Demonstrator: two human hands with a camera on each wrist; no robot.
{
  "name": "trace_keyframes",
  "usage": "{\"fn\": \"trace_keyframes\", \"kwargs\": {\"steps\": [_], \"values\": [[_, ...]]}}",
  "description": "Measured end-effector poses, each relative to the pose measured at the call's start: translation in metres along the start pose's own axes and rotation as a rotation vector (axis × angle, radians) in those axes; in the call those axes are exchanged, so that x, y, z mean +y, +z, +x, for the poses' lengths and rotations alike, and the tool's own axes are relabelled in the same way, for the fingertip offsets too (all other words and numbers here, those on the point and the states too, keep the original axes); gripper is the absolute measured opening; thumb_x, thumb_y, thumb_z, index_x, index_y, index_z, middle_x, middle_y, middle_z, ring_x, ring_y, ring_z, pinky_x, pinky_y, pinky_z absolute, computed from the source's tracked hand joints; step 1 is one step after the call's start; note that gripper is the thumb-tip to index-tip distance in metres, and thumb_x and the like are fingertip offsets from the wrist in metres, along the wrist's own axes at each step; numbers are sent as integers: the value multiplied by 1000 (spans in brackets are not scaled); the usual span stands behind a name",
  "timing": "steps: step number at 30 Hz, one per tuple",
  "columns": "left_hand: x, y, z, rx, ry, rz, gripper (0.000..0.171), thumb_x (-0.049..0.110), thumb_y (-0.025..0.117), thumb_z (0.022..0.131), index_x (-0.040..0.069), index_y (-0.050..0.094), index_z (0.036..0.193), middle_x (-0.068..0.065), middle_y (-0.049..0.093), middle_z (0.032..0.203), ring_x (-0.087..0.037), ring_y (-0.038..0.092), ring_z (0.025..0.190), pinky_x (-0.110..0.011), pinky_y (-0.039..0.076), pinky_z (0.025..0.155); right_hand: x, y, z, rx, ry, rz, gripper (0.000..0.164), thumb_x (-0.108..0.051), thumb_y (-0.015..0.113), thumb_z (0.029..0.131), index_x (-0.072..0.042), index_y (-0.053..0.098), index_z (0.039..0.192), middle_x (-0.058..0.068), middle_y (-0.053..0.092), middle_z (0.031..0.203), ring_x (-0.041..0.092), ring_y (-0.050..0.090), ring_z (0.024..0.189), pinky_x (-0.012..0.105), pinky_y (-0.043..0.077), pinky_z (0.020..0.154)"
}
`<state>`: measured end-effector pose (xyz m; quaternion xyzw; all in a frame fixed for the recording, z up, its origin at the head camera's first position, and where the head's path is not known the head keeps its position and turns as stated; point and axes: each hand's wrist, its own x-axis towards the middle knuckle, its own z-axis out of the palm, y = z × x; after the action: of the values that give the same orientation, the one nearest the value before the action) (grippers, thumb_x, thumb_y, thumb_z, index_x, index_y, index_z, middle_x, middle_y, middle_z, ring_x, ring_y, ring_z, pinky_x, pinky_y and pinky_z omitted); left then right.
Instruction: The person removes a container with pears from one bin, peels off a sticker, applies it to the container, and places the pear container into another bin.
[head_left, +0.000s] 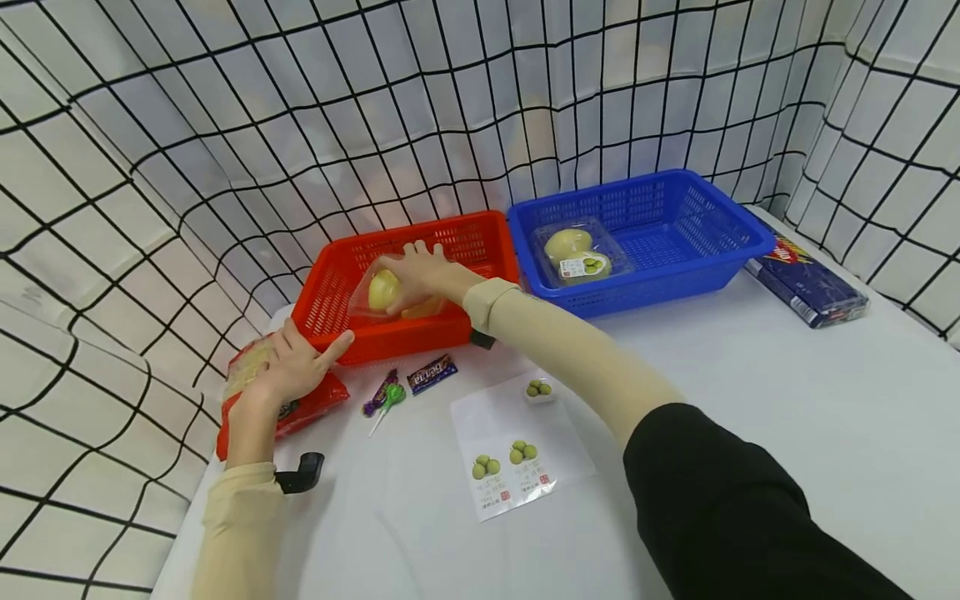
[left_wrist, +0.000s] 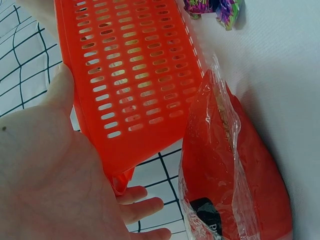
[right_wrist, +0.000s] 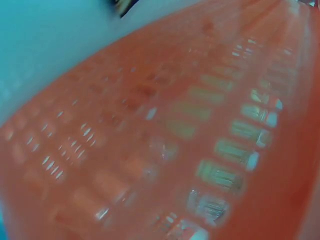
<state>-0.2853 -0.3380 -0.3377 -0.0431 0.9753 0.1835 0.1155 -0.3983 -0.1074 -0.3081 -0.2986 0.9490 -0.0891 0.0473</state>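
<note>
Left of centre, the right hand [head_left: 422,277] grips a pack [head_left: 382,291] inside the red basket [head_left: 412,340]; the left hand [head_left: 291,367], fingers outstretched, touches the rim, probably for steadiness.

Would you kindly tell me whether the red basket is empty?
Not empty: yellow fruit shows inside the red basket, by the right hand.

A green lollipop [head_left: 393,393] and wrapped bar [head_left: 432,374] lie right of the left hand [head_left: 288,367]; a navy box [head_left: 810,279], farther right.
</note>
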Motion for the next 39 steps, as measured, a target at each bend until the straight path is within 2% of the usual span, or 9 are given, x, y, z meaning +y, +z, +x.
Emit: {"fn": "trace_keyframes", "kwargs": {"steps": [4,7,10,13,18,23,29,33,39], "values": [[1,-2,-2,18,7,-5,137,92,33,85,-11,-28,152,-43,-11,159,-67,2,144,-84,3,114,14,-10,-2,62,-17,30,85,-61,71,87,-33,31,156,15,39,155,33,32,144,63,26,123],[2,-3,-4,20,5,-1,138,93,32,84,-11,-27,152,-44,-9,158,-67,3,144,-83,3,115,24,-20,-8,95,-11,98,87,-60,70,87,-33,28,158,18,35,158,35,29,146,63,26,121],[5,-3,-4,17,5,0,138,94,32,83,-11,-26,153,-43,-9,159,-68,4,144,-83,3,115,32,-29,-17,128,-6,166,90,-60,70,86,-34,25,159,20,32,160,38,25,149,65,26,119],[7,-2,-3,23,19,-1,138,94,32,83,-11,-24,153,-42,-6,160,-66,4,145,-83,4,116,37,-37,-31,145,-5,221,94,-60,71,84,-35,23,161,19,36,158,37,26,148,66,28,116],[6,-2,0,51,29,1,138,94,33,83,-11,-21,154,-42,-2,159,-65,7,146,-83,6,116,32,-50,-52,190,-34,238,98,-61,72,84,-36,20,162,17,41,154,36,29,147,68,34,114],[3,-1,1,53,12,8,139,95,32,82,-11,-21,154,-42,-3,160,-65,7,146,-82,6,116,21,-62,-74,224,-80,237,99,-61,72,82,-37,20,163,14,42,151,32,35,138,62,38,110],[1,0,-3,48,-2,-6,140,96,33,80,-10,-21,154,-41,-2,160,-65,8,146,-82,6,117,14,-61,-112,261,-160,278,96,-59,75,80,-38,26,160,11,43,149,31,39,133,66,37,110],[0,-1,-4,61,-3,-4,141,96,32,80,-11,-19,155,-41,0,159,-65,10,145,-81,8,117,11,-56,-138,247,-205,309,93,-57,76,81,-37,30,159,7,43,153,28,38,134,62,38,108],[-1,-2,-6,62,-1,9,142,97,30,79,-13,-19,154,-42,-1,159,-64,8,146,-81,7,118,11,-52,-178,157,-221,343,94,-56,77,80,-39,29,159,2,46,152,25,38,136,55,45,106]]}}
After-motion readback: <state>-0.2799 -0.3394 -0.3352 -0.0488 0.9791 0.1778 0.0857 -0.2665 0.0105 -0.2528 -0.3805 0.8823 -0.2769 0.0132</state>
